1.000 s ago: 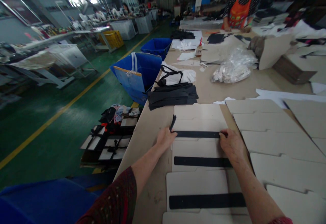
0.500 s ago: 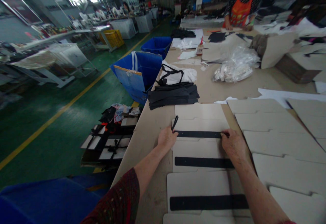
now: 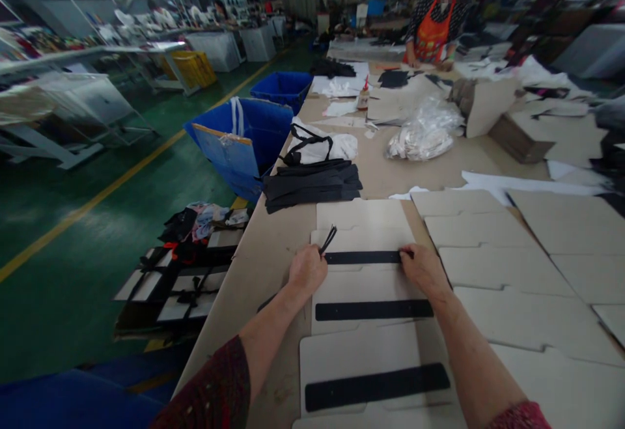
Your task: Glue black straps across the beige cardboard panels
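Note:
My left hand is closed round a bundle of thin black strips, whose ends stick up above the fist. The same hand rests at the left end of a flat black band lying across a pale grey board. At that band's other end, my right hand pinches the tip between thumb and forefinger. Nearer to me, another black band and a wider-looking one lie on further overlapping boards. My right forearm passes close to their right ends.
Overlapping pale boards cover the table on the right. Beyond my hands lie a stack of black bands and a plastic bag. Blue bins stand along the table's left edge. A person in an orange apron stands at the far end.
The view has swung right, so everything appears shifted left. The thin strips in my left hand lean further right. Both hands stay at the ends of the same band.

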`<act>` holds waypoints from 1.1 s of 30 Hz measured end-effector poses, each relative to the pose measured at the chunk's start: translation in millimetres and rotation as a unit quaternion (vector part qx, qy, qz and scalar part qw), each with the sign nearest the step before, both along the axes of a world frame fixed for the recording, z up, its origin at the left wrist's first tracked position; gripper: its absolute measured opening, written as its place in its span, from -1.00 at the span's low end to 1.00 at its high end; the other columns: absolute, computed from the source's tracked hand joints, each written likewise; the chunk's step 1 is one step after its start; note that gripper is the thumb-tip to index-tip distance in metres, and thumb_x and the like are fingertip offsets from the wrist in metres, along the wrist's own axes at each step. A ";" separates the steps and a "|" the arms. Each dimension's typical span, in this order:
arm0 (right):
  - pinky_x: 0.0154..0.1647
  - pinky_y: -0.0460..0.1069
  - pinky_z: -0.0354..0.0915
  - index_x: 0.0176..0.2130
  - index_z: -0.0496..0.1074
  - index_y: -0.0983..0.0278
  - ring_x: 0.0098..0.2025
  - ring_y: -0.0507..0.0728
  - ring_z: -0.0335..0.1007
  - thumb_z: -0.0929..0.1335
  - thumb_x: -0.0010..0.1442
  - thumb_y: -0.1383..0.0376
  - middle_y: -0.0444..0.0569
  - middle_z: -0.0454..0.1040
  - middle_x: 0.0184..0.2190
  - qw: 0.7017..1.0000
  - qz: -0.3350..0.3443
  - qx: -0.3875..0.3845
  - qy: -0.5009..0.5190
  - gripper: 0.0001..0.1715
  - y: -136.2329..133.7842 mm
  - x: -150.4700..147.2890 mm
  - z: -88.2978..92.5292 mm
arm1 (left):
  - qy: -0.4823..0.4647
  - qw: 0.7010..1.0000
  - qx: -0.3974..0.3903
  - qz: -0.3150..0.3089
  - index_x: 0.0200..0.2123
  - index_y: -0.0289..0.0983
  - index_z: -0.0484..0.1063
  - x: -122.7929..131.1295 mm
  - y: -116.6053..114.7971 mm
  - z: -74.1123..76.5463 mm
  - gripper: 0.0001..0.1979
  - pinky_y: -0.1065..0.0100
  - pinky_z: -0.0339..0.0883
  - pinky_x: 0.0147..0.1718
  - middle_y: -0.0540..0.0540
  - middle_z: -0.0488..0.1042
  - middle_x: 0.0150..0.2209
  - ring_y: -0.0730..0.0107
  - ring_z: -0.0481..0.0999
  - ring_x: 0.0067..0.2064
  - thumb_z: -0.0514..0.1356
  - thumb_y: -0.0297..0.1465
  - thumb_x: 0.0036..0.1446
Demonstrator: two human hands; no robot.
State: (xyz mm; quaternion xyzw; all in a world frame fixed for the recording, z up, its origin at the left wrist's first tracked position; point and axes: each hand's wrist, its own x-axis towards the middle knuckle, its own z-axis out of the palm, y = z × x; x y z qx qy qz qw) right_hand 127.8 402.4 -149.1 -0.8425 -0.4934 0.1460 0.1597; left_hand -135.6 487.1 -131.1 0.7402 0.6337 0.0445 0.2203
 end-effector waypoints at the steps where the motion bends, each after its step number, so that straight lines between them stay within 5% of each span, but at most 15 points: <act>1: -0.15 -0.02 0.28 -0.17 0.54 0.27 -0.16 0.15 0.50 0.30 0.28 0.26 0.06 0.59 -0.20 1.000 0.005 -0.001 0.005 -0.76 0.3 1.3 0.6 | -0.001 1.000 -0.003 0.001 -0.22 -0.31 0.54 0.8 0.7 0.7 -0.80 0.28 0.39 -0.12 -0.28 0.59 -0.14 0.09 0.59 -0.08 0.16 -0.34 0.20; 14: -0.18 0.03 0.27 -0.13 0.40 0.34 -0.18 0.21 0.44 0.38 0.20 0.26 0.19 0.49 -0.17 1.000 0.008 0.009 -0.020 -0.75 6.6 -2.9 -21.7 | -0.015 0.999 -0.035 0.014 -0.21 -0.31 0.48 5.5 3.2 0.7 -0.75 0.21 0.38 -0.09 -0.32 0.57 -0.11 0.01 0.57 -0.05 0.26 -0.28 0.09; 18: -0.16 0.03 0.29 -0.14 0.41 0.35 -0.16 0.22 0.46 0.37 0.19 0.30 0.20 0.50 -0.18 0.999 0.013 0.030 -0.017 -0.79 -1.3 -9.2 -6.1 | -0.055 0.997 -0.057 0.010 -0.25 -0.34 0.49 -2.6 2.2 16.9 -0.78 0.18 0.37 -0.11 -0.33 0.57 -0.18 -0.05 0.56 -0.06 0.28 -0.33 0.05; 22: -0.13 0.04 0.32 -0.05 0.43 0.32 -0.21 0.18 0.47 0.32 0.24 0.23 0.12 0.53 -0.15 0.995 0.012 0.097 0.013 -0.69 -9.4 -21.7 25.0 | -0.136 0.982 -0.128 -0.026 -0.23 -0.31 0.50 -25.8 -9.0 46.3 -0.67 0.33 0.37 -0.32 -0.18 0.59 -0.31 0.21 0.59 -0.27 0.15 -0.15 0.20; 25: -0.19 0.04 0.34 -0.03 0.46 0.24 -0.32 0.13 0.44 0.30 0.25 0.11 0.01 0.54 -0.22 0.972 0.031 0.181 0.145 -0.62 -11.6 -52.0 49.7 | -0.253 0.931 -0.258 -0.056 -0.14 -0.28 0.47 -40.2 -26.5 63.8 -0.52 0.45 0.20 -0.59 -0.10 0.57 -0.36 0.43 0.50 -0.49 -0.06 -0.05 0.30; 29: -0.21 0.01 0.37 0.04 0.45 0.23 -0.28 0.09 0.42 0.33 0.23 0.09 0.00 0.51 -0.14 0.915 0.128 0.233 0.302 -0.55 -10.7 -103.9 73.8 | -0.447 0.792 -0.414 -0.035 -0.09 -0.31 0.38 -43.6 -50.5 71.3 -0.51 0.50 0.03 -0.68 -0.06 0.51 -0.44 0.53 0.39 -0.61 0.09 0.00 0.19; 33: -0.33 -0.02 0.39 0.11 0.42 0.24 -0.24 0.09 0.43 0.31 0.27 0.16 0.07 0.45 -0.02 0.904 0.196 0.230 0.303 -0.55 -14.2 -131.9 79.0 | -0.473 0.770 -0.428 -0.025 -0.07 -0.32 0.40 -35.7 -65.0 68.0 -0.40 0.49 0.09 -0.67 -0.08 0.53 -0.44 0.49 0.44 -0.59 0.16 0.11 0.12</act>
